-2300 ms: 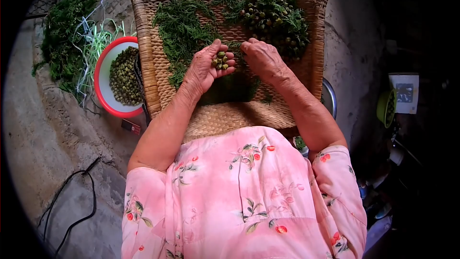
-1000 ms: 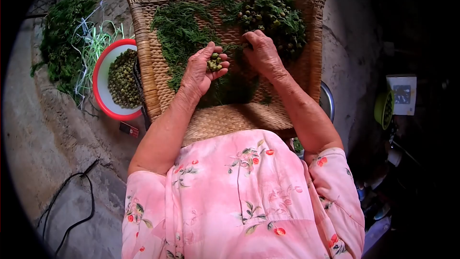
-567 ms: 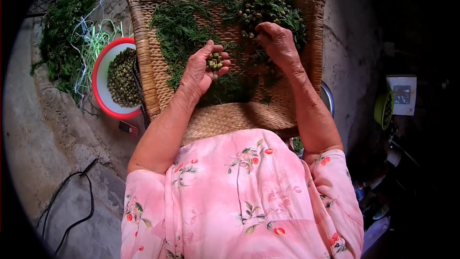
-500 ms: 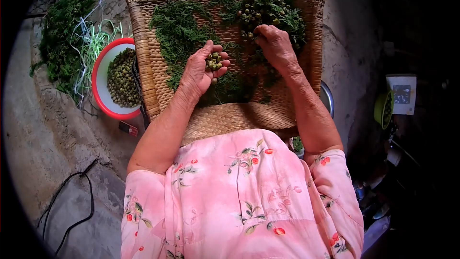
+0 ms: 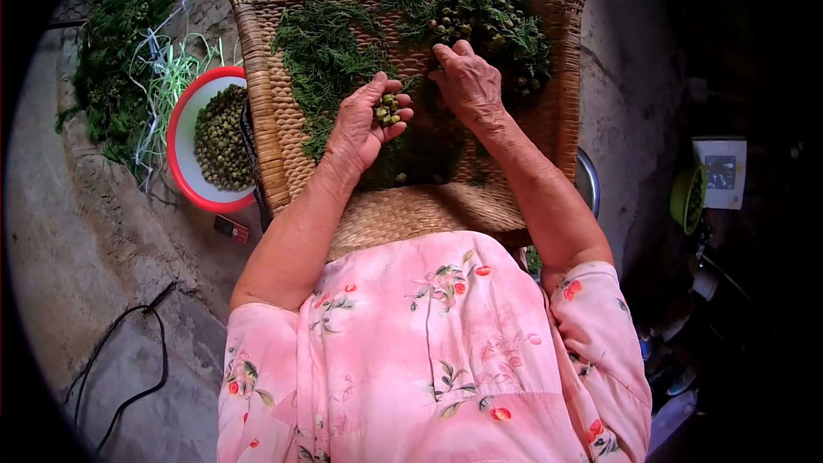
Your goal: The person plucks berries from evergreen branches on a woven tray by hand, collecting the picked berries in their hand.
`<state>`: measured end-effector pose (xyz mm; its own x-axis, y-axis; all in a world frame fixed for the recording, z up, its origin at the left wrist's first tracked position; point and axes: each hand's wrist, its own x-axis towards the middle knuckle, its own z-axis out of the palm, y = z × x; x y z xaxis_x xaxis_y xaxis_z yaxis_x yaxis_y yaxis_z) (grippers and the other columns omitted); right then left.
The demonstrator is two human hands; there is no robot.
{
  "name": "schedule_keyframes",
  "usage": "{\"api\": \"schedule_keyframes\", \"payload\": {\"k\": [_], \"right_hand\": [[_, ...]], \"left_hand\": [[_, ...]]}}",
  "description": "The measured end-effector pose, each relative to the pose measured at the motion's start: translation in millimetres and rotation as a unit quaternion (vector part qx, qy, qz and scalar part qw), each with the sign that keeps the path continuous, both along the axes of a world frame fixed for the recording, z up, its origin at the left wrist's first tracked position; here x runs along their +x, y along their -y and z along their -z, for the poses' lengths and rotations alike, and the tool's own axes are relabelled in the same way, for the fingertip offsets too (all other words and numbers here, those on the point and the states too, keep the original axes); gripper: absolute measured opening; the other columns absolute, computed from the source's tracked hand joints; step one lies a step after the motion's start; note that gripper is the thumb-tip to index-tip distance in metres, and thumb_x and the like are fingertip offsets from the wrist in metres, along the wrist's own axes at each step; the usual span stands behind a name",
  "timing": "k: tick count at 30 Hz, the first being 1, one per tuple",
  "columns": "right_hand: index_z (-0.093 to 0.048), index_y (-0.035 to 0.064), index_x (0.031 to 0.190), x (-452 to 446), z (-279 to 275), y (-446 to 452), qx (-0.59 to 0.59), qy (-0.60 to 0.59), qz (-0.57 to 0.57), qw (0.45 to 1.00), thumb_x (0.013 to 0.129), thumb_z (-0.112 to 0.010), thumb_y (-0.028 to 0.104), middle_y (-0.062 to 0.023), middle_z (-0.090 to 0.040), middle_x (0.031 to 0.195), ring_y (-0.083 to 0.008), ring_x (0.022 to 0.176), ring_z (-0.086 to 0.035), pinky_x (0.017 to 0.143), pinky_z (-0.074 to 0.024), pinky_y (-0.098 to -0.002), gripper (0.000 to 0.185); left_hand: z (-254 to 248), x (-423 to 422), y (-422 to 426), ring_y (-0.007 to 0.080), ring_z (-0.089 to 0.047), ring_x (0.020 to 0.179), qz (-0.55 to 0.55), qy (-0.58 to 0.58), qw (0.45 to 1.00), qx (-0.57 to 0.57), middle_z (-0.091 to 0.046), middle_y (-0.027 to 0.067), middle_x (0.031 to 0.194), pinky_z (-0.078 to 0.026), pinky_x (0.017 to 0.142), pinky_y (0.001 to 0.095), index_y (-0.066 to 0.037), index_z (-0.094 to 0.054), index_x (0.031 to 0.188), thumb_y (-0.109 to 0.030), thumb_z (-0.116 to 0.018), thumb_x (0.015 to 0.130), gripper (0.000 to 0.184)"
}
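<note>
My left hand point(image 5: 367, 120) is cupped palm-up over the woven wicker surface point(image 5: 549, 133), its fingers curled around several small green seed cones point(image 5: 388, 111). To its right, my right hand point(image 5: 469, 81) has its back to me, thumb and fingers bent together at the edge of a cone-laden evergreen sprig point(image 5: 501, 21). Whatever may be between those fingertips is hidden. Feathery green sprigs point(image 5: 321, 39) with few visible cones lie beyond and left of my left hand. Near the wicker's close side sit a couple of loose cones point(image 5: 401, 177).
Left of the wicker stands a red-rimmed white bowl point(image 5: 176, 141) of green cones. Evergreen branches point(image 5: 120, 60) and pale plastic strands point(image 5: 176, 69) lie behind it. A black cable point(image 5: 163, 351) curves across the floor. On the right are a metal basin rim point(image 5: 590, 180) and a green basket point(image 5: 683, 197).
My right hand has shifted left along the sprig. My left hand stays nearly still with its cones. Small loose cones now show near the wicker's close side.
</note>
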<state>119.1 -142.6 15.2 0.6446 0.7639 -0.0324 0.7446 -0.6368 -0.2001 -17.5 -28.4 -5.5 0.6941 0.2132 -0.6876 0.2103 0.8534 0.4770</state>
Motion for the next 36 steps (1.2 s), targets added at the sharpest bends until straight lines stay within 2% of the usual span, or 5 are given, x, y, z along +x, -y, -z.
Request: {"api": "schedule_keyframes", "payload": {"k": [8, 17, 18, 27, 36], "right_hand": [[-0.056, 0.0104, 0.108, -2.8, -6.6, 0.7, 0.006, -0.018, 0.025, 1.0, 0.076, -0.067, 0.019, -0.0097, -0.055, 0.096, -0.0287, 0.082, -0.06, 0.067, -0.0494, -0.0383, 0.035], [-0.063, 0.0028, 0.097, -13.2, -17.0, 2.2, 0.231, -0.343, -0.039, 0.91, 0.074, -0.067, 0.012, -0.014, -0.064, 0.085, -0.0278, 0.08, -0.063, 0.07, -0.0508, -0.0366, 0.025], [-0.062, 0.0023, 0.096, -7.1, -15.6, 4.7, 0.215, -0.255, -0.072, 0.94, 0.078, -0.065, 0.001, -0.0042, -0.063, 0.078, -0.0117, 0.073, -0.06, 0.063, -0.0494, -0.0262, 0.019], [-0.061, 0.0045, 0.088, -7.8, -44.1, 29.7, -0.155, -0.182, -0.137, 0.961, 0.076, -0.059, 0.008, -0.0156, -0.063, 0.086, -0.0332, 0.083, -0.061, 0.07, -0.0504, -0.0412, 0.013], [-0.057, 0.0016, 0.086, -32.7, -12.8, 37.6, -0.192, -0.109, -0.186, 0.957, 0.079, -0.051, 0.007, -0.0162, -0.064, 0.077, -0.0328, 0.076, -0.064, 0.062, -0.0518, -0.0398, 0.01]], "left_hand": [[2.7, -0.6, -0.7, 0.018, -0.062, 0.073, -0.007, 0.008, 1.0, -0.003, -0.062, 0.0087, 0.088, -0.055, 0.057, 0.029, -0.005, -0.058, 0.102, -0.04, -0.057, 0.087, 0.037], [-3.0, -0.3, -0.5, 0.0175, -0.063, 0.072, -0.019, 0.018, 0.999, -0.031, -0.062, 0.0081, 0.087, -0.055, 0.056, 0.0276, -0.007, -0.057, 0.1, -0.041, -0.055, 0.088, 0.036], [-0.3, 0.3, -4.2, 0.0172, -0.063, 0.071, -0.01, 0.012, 1.0, -0.026, -0.062, 0.0078, 0.086, -0.054, 0.054, 0.027, -0.008, -0.058, 0.099, -0.041, -0.055, 0.088, 0.036], [0.6, -1.1, -4.2, 0.0122, -0.06, 0.059, 0.01, -0.018, 1.0, 0.005, -0.062, 0.0031, 0.077, -0.047, 0.044, 0.0214, -0.01, -0.059, 0.095, -0.042, -0.056, 0.087, 0.033], [-1.5, -0.7, -2.8, 0.0166, -0.063, 0.07, -0.003, 0.003, 1.0, 0.001, -0.063, 0.0087, 0.087, -0.055, 0.053, 0.028, -0.007, -0.058, 0.099, -0.041, -0.056, 0.088, 0.037]]}}
